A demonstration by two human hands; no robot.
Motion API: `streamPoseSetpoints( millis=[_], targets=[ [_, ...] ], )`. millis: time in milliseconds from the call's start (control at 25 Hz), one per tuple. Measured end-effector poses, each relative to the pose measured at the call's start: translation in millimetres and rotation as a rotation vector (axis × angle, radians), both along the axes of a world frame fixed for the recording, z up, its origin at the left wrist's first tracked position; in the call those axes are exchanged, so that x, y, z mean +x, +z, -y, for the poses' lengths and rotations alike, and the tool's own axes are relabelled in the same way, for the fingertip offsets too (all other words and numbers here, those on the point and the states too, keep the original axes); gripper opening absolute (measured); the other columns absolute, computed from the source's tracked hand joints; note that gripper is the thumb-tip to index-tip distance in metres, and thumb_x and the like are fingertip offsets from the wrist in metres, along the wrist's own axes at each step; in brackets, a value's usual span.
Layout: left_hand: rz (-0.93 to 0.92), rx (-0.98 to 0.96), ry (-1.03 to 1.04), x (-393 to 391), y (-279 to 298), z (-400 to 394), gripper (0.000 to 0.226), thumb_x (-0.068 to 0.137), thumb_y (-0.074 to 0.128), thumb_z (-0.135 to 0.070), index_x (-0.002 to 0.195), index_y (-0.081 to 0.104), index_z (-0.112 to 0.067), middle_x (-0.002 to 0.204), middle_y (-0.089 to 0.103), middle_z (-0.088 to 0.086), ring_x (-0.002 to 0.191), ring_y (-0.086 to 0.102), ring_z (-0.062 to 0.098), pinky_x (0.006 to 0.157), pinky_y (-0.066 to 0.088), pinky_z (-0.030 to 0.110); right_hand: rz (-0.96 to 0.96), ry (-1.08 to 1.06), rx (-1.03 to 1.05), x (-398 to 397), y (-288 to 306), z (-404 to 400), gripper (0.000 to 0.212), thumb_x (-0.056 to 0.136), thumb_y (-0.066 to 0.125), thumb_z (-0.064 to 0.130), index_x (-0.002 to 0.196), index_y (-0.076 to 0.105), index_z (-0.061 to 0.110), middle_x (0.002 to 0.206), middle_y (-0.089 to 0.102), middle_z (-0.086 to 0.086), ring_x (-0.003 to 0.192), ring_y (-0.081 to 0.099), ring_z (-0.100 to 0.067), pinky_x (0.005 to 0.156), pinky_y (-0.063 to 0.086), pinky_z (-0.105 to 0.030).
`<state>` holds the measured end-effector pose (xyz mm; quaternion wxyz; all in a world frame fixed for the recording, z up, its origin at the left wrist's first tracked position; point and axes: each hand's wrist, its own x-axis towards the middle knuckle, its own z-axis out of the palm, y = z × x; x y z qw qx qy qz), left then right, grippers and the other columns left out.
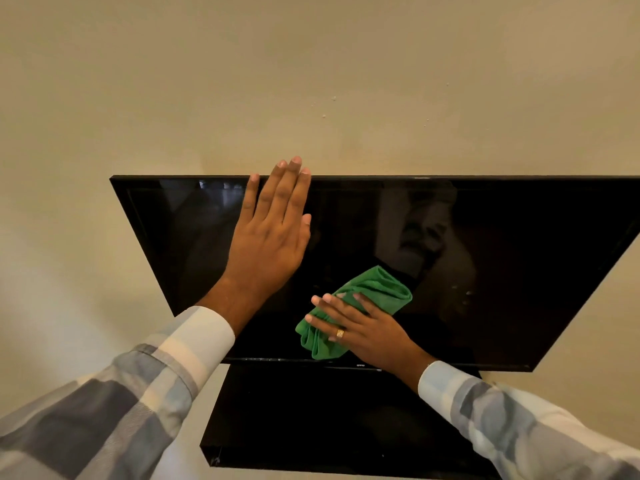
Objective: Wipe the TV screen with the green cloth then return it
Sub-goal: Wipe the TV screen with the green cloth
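A black TV screen [485, 244] hangs on a beige wall, switched off and reflecting the room. My left hand [270, 233] lies flat against the upper left part of the screen, fingers straight and reaching over the top edge. My right hand [363, 327], with a gold ring, presses a bunched green cloth [374, 289] onto the lower middle of the screen, just above the bottom bezel. Part of the cloth is hidden under my fingers.
A glossy black shelf [311, 427] juts out from the wall directly under the TV. The beige wall [311, 81] fills the view above and beside the TV. The right end of the TV runs out of frame.
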<state>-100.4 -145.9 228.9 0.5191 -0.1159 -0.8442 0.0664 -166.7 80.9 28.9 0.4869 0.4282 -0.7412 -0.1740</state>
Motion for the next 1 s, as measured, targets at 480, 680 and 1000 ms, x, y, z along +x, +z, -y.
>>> streamPoseSetpoints(
  millis=[480, 680, 1000],
  targets=[
    [-0.034, 0.028, -0.045, -20.8, 4.0, -83.2, 0.06, 0.108, 0.026, -0.032, 0.162, 0.025, -0.009, 0.17, 0.026, 0.012, 0.158, 0.024, 0.028, 0.129, 0.015, 0.055, -0.199, -0.13, -0.292, -3.1, 135.2, -93.2, 0.068, 0.112, 0.047, 0.062, 0.174, 0.036, 0.036, 0.186, 0.012, -0.007, 0.175, 0.005, -0.027, 0.138, -0.004, -0.062],
    [-0.083, 0.036, -0.042, -24.3, -2.2, -91.0, 0.058, 0.108, 0.025, -0.033, 0.16, 0.029, -0.009, 0.166, 0.034, 0.014, 0.155, 0.029, 0.031, 0.129, 0.014, 0.051, -0.171, -0.09, -0.259, -4.6, 94.0, -89.9, 0.068, 0.113, 0.049, 0.056, 0.175, 0.032, 0.034, 0.187, 0.012, -0.008, 0.175, 0.006, -0.027, 0.138, -0.002, -0.06],
    [-0.124, 0.023, -0.037, -25.2, -2.5, -88.6, 0.055, 0.106, 0.035, -0.03, 0.158, 0.036, -0.008, 0.161, 0.043, 0.015, 0.151, 0.037, 0.031, 0.129, 0.02, 0.05, -0.031, -0.033, -0.032, -15.4, -24.0, -84.0, 0.082, 0.106, 0.064, 0.045, 0.177, 0.025, 0.033, 0.187, 0.016, -0.002, 0.175, 0.006, -0.022, 0.139, -0.01, -0.05]
  ],
)
